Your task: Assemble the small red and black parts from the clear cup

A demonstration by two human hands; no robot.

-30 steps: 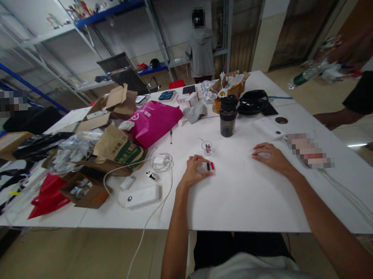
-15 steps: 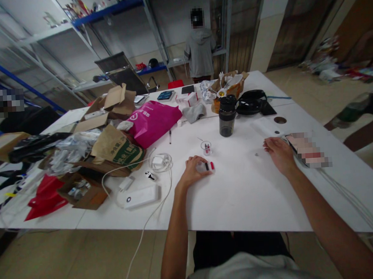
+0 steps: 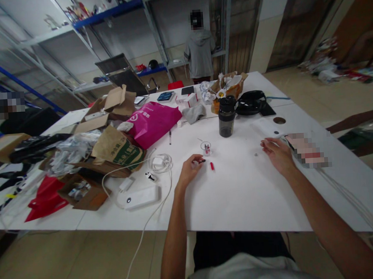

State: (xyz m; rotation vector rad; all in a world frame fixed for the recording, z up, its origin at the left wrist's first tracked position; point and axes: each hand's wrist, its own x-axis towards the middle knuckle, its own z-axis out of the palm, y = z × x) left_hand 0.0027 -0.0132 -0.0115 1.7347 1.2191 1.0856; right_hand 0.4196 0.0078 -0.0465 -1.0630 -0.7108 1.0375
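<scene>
My left hand (image 3: 191, 169) is closed in a pinch over the white table, with a small black piece (image 3: 202, 161) at its fingertips; its exact kind is too small to tell. Just to the right of those fingertips lies a small red piece (image 3: 212, 166) on the tabletop. Behind it stands a small clear cup (image 3: 206, 149) with several small dark and reddish items inside. My right hand (image 3: 277, 153) rests at the right with fingers loosely stretched out and nothing visible in them. A tiny grey object (image 3: 256, 155) lies left of its fingertips.
A dark bottle (image 3: 226, 118) stands behind the cup. Beside my right hand lies a blurred pinkish flat item (image 3: 307, 149). To the left are a white power bank (image 3: 142, 197), a coiled cable (image 3: 164, 162), a pink bag (image 3: 153, 120) and cardboard boxes. A person (image 3: 199, 54) stands beyond the table.
My left hand has drawn slightly left with the black piece, which lay beside the red one before. The red piece stays on the table. My right hand has barely shifted.
</scene>
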